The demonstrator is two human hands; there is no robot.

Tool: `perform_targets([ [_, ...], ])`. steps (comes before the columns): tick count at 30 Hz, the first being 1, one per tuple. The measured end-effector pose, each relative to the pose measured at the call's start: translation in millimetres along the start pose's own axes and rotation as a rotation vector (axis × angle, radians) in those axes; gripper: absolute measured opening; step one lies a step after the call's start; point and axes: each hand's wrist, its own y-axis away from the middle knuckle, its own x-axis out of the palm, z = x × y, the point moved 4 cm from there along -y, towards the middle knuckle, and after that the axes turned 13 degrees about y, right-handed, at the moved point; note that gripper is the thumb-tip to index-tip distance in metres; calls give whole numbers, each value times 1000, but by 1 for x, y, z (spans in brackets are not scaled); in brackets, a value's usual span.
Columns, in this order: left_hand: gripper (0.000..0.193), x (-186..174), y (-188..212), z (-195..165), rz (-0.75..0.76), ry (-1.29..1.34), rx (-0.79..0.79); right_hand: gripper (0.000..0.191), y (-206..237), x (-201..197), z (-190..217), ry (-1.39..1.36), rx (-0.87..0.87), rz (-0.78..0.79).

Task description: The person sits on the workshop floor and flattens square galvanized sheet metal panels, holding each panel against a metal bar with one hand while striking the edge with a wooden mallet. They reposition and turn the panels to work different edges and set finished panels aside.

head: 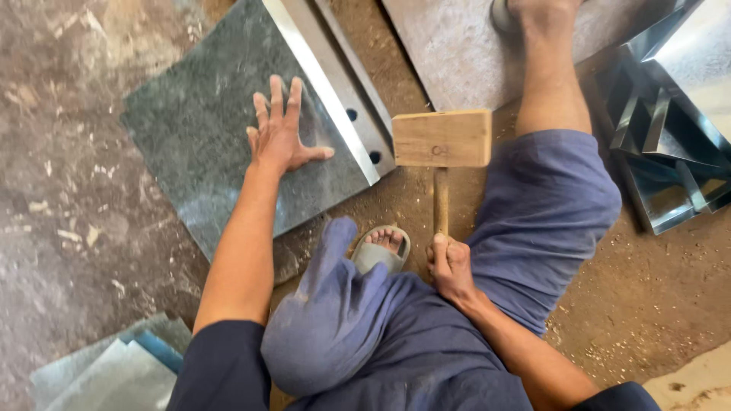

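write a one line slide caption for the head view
Seated on a dirt floor, a person presses the left hand flat on a metal sheet while the right hand grips a wooden mallet.

Bare dirt floor (662,297) lies open on the right, between the knee and the folded metal pieces (670,144). Ahead, the steel bar (343,91) and the sheet (205,129) under the left hand (280,133) block the way. The mallet (443,141), raised in the right hand (451,268), fills the gap beside the bar; a sandalled foot (383,247) sits below it.
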Motion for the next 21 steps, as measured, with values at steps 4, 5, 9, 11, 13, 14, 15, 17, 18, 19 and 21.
perform_targets([
  [4, 137, -9, -3, -4, -62, 16, -20, 49, -17, -9, 13, 84, 103, 77],
  [5, 141, -10, -4, -5, -65, -2, -20, 46, -20, -14, 17, -49, 155, 43],
  [9, 149, -11, -11, -4, -12, 7, -81, 37, -40, -22, 41, -416, 82, -88],
  [11, 151, -12, -17, -3, 0, 7, -78, 40, -55, -21, 63, -268, -219, -165],
  [13, 154, -14, -21, -2, 19, -19, -93, 50, -67, -14, 84, 173, -555, -203],
  [14, 152, -16, -22, -2, 4, -18, -78, 46, -79, -12, 80, 77, -347, -135],
  [15, 151, -16, -22, -2, 5, -8, -79, 43, -88, -10, 74, -14, -127, -44],
  [17, 149, -16, -21, -1, 6, 12, -80, 41, -96, -9, 73, -213, 52, -12],
  [18, 149, -16, -20, 0, 0, 19, -75, 44, -99, -12, 78, -327, 5, -78],
  [19, 149, -15, -19, 1, 9, 19, -74, 46, -101, -14, 82, -446, -24, -145],
  [21, 148, -14, -19, 3, 11, 20, -80, 44, -109, -9, 99, -286, -180, -133],
])
